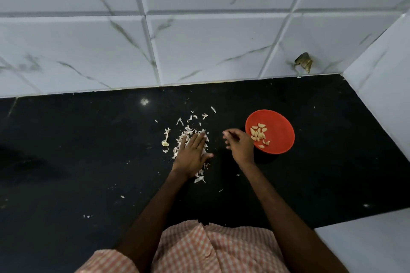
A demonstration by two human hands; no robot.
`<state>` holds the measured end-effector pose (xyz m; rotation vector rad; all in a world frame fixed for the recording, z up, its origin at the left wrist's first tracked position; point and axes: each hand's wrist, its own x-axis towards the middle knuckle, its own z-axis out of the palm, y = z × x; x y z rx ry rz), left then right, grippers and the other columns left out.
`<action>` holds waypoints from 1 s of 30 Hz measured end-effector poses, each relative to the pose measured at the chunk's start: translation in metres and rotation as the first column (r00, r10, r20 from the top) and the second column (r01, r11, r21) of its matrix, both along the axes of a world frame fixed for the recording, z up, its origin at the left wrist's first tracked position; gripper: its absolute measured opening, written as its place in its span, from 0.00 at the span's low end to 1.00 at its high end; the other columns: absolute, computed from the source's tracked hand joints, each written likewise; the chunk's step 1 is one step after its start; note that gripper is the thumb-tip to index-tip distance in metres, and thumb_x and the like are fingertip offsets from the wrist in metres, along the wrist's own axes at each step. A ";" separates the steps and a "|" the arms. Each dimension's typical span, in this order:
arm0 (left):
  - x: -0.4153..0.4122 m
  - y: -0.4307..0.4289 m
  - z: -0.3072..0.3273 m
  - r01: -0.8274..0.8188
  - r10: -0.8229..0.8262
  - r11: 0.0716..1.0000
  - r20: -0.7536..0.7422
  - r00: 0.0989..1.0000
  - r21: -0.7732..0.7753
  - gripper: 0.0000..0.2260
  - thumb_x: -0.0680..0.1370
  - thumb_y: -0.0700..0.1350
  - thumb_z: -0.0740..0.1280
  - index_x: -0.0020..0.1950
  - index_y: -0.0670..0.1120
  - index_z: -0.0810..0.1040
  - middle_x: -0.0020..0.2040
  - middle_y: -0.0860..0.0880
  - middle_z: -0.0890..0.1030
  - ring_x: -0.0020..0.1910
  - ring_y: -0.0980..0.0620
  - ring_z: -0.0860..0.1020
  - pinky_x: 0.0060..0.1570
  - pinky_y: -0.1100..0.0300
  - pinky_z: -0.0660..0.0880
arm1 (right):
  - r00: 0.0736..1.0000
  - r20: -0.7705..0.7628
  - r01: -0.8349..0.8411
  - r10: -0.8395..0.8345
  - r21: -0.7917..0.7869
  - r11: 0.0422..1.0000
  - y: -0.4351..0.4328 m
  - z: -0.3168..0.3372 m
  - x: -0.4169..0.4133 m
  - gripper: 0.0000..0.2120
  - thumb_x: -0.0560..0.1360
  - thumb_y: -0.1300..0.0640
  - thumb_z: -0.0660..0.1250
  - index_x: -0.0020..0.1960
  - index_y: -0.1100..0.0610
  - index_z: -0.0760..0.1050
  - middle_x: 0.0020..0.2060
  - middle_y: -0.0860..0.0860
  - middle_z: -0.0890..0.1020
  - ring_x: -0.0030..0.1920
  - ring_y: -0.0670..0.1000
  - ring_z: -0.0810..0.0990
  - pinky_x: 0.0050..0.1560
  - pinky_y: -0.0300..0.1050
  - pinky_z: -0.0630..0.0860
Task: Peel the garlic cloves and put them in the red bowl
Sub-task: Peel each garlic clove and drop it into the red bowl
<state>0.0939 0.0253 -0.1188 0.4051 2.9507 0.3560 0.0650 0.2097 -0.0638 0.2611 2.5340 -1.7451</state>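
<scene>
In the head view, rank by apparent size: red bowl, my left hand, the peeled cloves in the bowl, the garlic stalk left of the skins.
1. red bowl and left hand: look about alike, so unranked.
2. peeled cloves, as a cluster.
3. garlic stalk, smallest.

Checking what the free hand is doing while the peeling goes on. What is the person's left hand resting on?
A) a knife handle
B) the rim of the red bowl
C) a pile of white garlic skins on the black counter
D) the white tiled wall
C: the left hand lies flat, fingers straight, on the heap of white papery garlic skins on the black stone counter, apart from the round red bowl.
</scene>
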 end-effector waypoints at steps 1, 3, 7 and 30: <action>0.001 -0.001 0.004 -0.017 0.022 0.996 -0.062 0.998 0.088 0.40 0.80 0.67 0.33 0.81 0.44 0.60 0.82 0.49 0.56 0.81 0.48 0.57 0.79 0.46 0.43 | 1.000 0.018 -0.002 0.001 0.038 0.999 0.005 -0.002 0.001 0.04 0.81 0.59 0.68 0.51 0.54 0.81 0.42 0.47 0.84 0.40 0.46 0.82 0.42 0.43 0.82; 0.001 -0.002 0.004 -0.079 0.130 0.955 -0.162 0.978 0.286 0.24 0.85 0.56 0.52 0.71 0.43 0.75 0.77 0.45 0.69 0.75 0.45 0.68 0.77 0.47 0.60 | 0.991 0.130 -0.063 0.042 0.157 0.986 0.024 -0.005 0.005 0.04 0.81 0.59 0.67 0.49 0.55 0.80 0.40 0.50 0.83 0.39 0.48 0.82 0.43 0.48 0.82; 0.003 -0.007 0.011 -0.217 0.331 0.854 -0.171 0.928 0.472 0.07 0.82 0.47 0.67 0.56 0.45 0.79 0.63 0.49 0.76 0.62 0.50 0.74 0.57 0.53 0.77 | 0.783 0.607 -0.417 0.139 0.346 0.841 0.059 -0.004 0.014 0.08 0.82 0.58 0.64 0.51 0.61 0.79 0.40 0.56 0.86 0.38 0.51 0.84 0.44 0.49 0.82; -0.043 -0.035 0.119 -0.454 0.380 0.475 0.290 0.878 0.754 0.03 0.80 0.37 0.70 0.52 0.44 0.81 0.41 0.47 0.85 0.29 0.61 0.79 0.27 0.67 0.73 | 0.983 -0.054 -0.177 0.178 0.027 0.984 -0.084 0.059 -0.057 0.05 0.72 0.61 0.78 0.41 0.57 0.82 0.35 0.48 0.84 0.35 0.44 0.83 0.39 0.38 0.81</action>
